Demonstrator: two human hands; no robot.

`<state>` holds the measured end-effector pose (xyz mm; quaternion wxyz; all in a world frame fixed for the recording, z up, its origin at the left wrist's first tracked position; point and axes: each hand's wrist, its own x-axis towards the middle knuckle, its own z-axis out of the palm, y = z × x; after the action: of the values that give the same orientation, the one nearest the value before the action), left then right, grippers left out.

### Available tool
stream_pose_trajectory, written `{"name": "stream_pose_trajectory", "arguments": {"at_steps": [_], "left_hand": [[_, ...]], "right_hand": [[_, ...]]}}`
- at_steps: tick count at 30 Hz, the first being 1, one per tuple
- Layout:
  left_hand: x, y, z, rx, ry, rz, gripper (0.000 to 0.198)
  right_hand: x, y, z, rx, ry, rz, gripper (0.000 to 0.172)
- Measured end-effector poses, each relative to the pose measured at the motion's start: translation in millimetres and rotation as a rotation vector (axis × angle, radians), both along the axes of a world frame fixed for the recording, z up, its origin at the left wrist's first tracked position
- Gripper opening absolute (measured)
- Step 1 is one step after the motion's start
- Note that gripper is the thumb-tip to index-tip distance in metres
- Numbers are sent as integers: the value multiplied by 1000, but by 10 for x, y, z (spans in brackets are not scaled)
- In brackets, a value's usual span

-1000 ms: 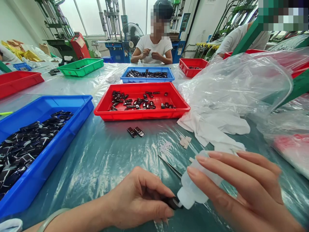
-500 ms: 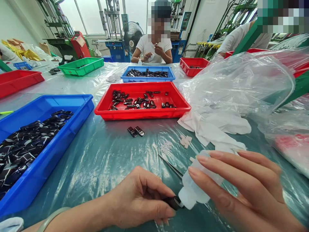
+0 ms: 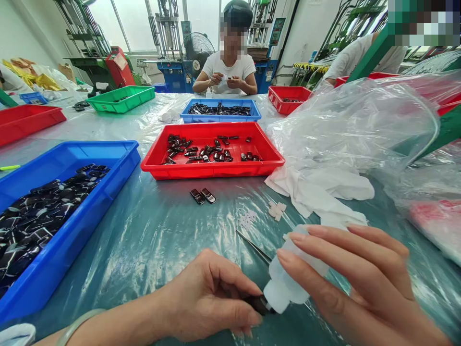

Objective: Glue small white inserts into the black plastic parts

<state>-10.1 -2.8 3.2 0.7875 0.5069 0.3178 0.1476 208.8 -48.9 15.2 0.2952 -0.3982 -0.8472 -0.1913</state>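
Near the bottom centre my left hand pinches a small black part between thumb and fingers. My right hand is wrapped round a translucent white squeeze bottle, tilted down to the left. The bottle's capped end meets the black part, and its very tip is hidden. Tweezers lie just behind the bottle. Beyond them are a small heap of white bits and a pale stack of pieces. Two black parts rest side by side in front of the red tray.
A blue tray heaped with black parts stands at the left. White cloth and clear plastic sheeting cover the right side. Across the table a person handles small items behind another blue tray.
My right hand and the bottle have shifted slightly left. My left hand is almost unmoved. The person opposite has lowered and spread their hands a little, and their head has tilted down.
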Motion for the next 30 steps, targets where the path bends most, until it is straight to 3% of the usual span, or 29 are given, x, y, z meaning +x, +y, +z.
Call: {"name": "stream_pose_trajectory", "arguments": {"at_steps": [5, 10, 16, 19, 22, 30], "left_hand": [[-6, 8, -3, -34, 18, 4, 17], [2, 12, 5, -144, 8, 23, 16], [11, 19, 12, -222, -23, 87, 18], [-1, 16, 15, -213, -28, 92, 18], [-9, 9, 18, -200, -34, 91, 18], [-3, 25, 36, -194, -14, 106, 17]], "right_hand": [[-21, 50, 23, 24, -77, 28, 39], [-62, 159, 60, 56, -26, -93, 35], [65, 335, -51, -271, 391, -282, 28], [152, 435, -116, -403, 491, -358, 18], [215, 530, -171, -522, 601, -419, 23], [300, 660, -216, -658, 771, -518, 26]]}}
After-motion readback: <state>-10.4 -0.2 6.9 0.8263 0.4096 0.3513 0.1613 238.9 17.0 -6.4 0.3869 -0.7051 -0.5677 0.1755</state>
